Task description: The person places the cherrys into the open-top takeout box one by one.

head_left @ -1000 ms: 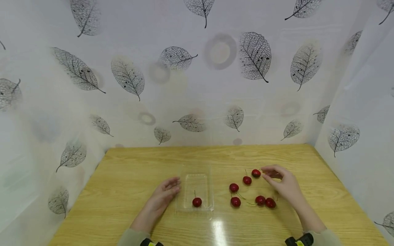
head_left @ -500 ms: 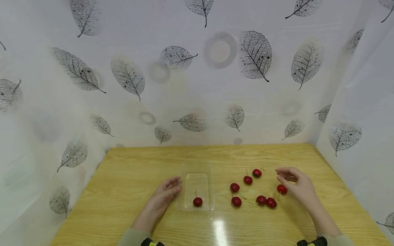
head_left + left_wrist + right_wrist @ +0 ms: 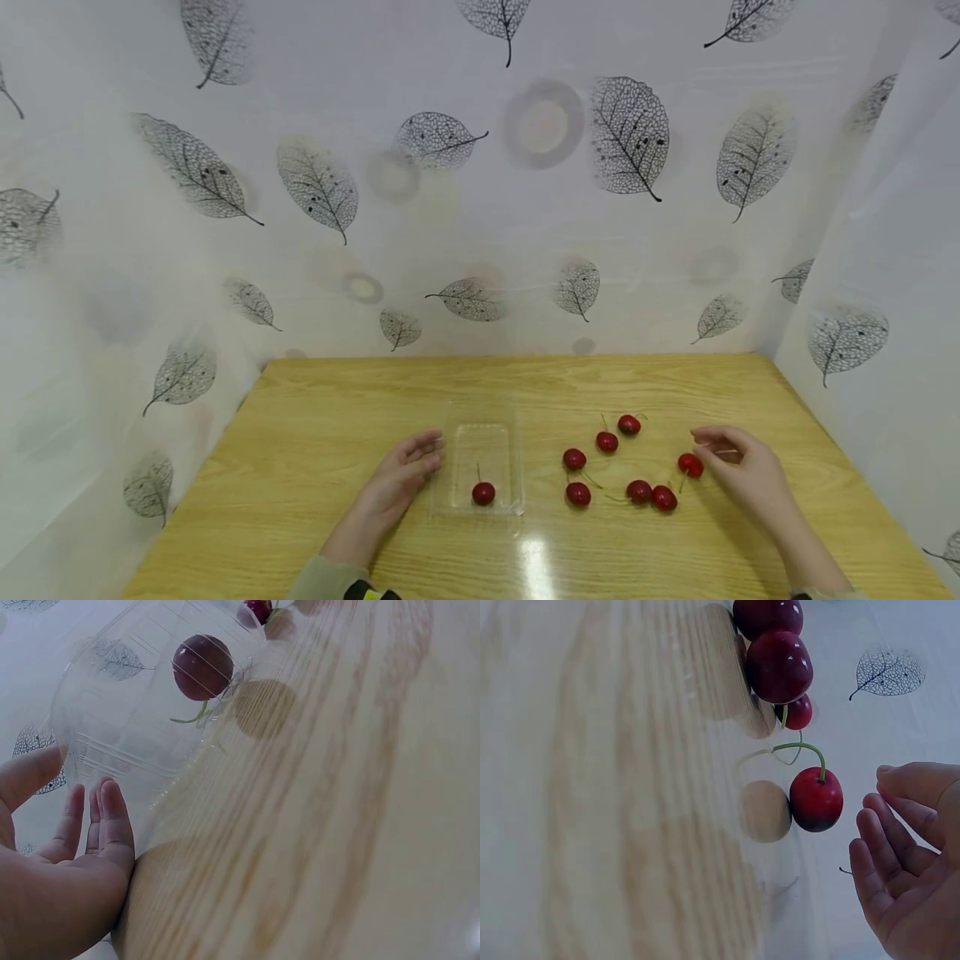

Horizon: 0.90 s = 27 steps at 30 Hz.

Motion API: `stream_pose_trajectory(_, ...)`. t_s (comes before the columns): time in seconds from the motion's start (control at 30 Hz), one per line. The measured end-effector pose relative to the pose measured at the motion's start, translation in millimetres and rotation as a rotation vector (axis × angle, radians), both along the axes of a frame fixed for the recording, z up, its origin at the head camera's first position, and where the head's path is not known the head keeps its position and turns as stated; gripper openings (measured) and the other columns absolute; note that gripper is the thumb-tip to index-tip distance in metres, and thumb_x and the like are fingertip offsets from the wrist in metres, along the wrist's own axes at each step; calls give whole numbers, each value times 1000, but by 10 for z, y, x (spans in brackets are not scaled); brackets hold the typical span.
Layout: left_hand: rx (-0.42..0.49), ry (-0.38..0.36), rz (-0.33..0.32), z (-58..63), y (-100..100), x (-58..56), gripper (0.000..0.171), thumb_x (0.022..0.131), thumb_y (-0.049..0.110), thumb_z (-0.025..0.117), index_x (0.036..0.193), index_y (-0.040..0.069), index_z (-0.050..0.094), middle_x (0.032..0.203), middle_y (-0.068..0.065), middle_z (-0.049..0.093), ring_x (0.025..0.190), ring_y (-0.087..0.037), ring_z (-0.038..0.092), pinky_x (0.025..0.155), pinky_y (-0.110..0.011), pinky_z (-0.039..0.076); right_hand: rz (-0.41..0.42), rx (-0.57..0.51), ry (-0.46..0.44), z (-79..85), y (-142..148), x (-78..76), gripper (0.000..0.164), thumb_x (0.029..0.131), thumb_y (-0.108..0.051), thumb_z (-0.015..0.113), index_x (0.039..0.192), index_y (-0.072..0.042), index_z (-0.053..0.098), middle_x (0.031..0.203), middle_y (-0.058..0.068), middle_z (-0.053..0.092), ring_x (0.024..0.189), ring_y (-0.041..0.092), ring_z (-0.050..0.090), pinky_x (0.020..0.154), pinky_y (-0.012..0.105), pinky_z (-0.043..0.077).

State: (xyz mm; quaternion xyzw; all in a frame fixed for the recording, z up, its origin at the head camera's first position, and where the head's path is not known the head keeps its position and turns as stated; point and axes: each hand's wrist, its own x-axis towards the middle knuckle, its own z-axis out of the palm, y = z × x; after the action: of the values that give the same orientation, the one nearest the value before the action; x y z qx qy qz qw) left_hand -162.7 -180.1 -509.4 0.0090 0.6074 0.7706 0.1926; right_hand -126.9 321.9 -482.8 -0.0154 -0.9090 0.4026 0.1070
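1. The left hand lies with its fingers loosely extended, fingertips right at the wall of the box; whether they touch it, I cannot tell.
2. The box, just to the right of that hand, is thin clear plastic, rectangular with rounded corners, its walls ribbed with fine parallel ridges.
3. In the box sits a round, dark red cherry, glossy, its thin stem sticking up.
4. The right hand has relaxed, slightly bent fingers, its grasp slack.
5. Just to its left lies a brighter red cherry, smooth and plump, with a slim, curved green stem.
6. Further left of the right hand, two cherries touch; beyond them four more form a loose slanting line.
7. Under both hands, the table shows yellowish, streaky wood grain with a soft sheen.
8. Beyond the hands hangs pale sheeting printed with lacy, net-veined leaves.
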Motion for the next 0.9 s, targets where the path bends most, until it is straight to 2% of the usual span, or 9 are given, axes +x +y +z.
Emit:
stream_pose_trajectory(0.23, -6, -1, -2, 0, -2, 0, 61, 104, -1, 59, 157, -14, 30, 140, -8, 57, 118, -4, 62, 101, -17, 53, 10, 4, -13, -91, 82, -9, 27, 98, -10, 76, 122, 3, 73, 108, 17, 76, 85, -17, 57, 74, 5, 51)
stream_pose_trajectory(0.43, 0, -5, -1, 7, -4, 5, 62, 104, 0, 60, 157, -14, 30, 138, -6, 58, 117, -4, 62, 102, -17, 52, 29, 16, -36, -125, 118, -9, 28, 98, -10, 76, 122, 4, 72, 110, 22, 75, 85, -18, 56, 74, 6, 52)
stream_pose_trajectory(0.67, 1, -10, -1, 6, -9, 6, 62, 105, 1, 60, 157, -14, 30, 138, -6, 58, 117, -4, 62, 102, -17, 52, 54, 16, -91, -189, 146, -14, 34, 99, -14, 76, 125, 6, 70, 110, 21, 76, 84, -17, 57, 73, 11, 54)
stream_pose_trajectory(0.9, 1, -19, 10, 20, -5, 10, 62, 105, 2, 60, 157, -13, 31, 135, -3, 59, 117, -4, 63, 101, -17, 52, 79, 7, -101, -221, 149, -13, 32, 99, -14, 75, 124, 5, 71, 105, 11, 76, 84, -14, 59, 73, 14, 56)
